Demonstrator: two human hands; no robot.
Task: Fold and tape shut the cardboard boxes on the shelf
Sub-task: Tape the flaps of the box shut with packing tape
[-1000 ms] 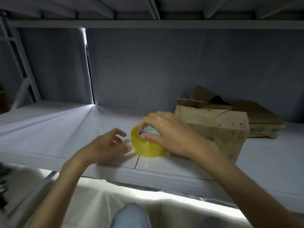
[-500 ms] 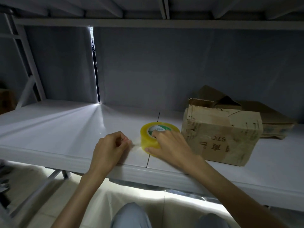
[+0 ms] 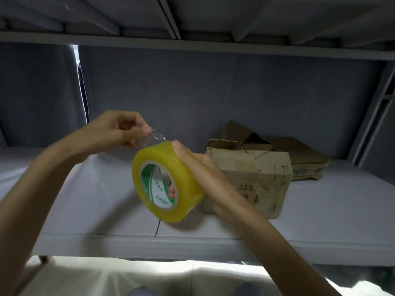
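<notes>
The step in hand appears to be tape preparation: the free end is being drawn off the tape roll [image 3: 167, 182] ahead of sealing. The right hand [image 3: 198, 178] grips the roll, raised clear of the shelf [image 3: 320, 212], with the thumb laid over the outer rim and at least one finger passed through the core; the roll's open face is turned toward the camera and tilted. The left hand [image 3: 119, 130], up and to the left of the right hand, has its fingertips closed in a pinch on the clear tape end [image 3: 155, 138], which spans the short gap down to the top of the roll. Both forearms rise from below and converge at the roll. The cardboard box [image 3: 254, 180] stands on the shelf just beyond and to the right of the right hand, partly hidden by it; its top flaps look folded down, though whether a seam is already taped cannot be determined. A second, crumpled cardboard box [image 3: 299, 159] lies behind it, further right. The next move probably calls for pulling out a longer strip, carrying it over to the nearer box and pressing the end onto the flap seam while keeping the strip taut.
</notes>
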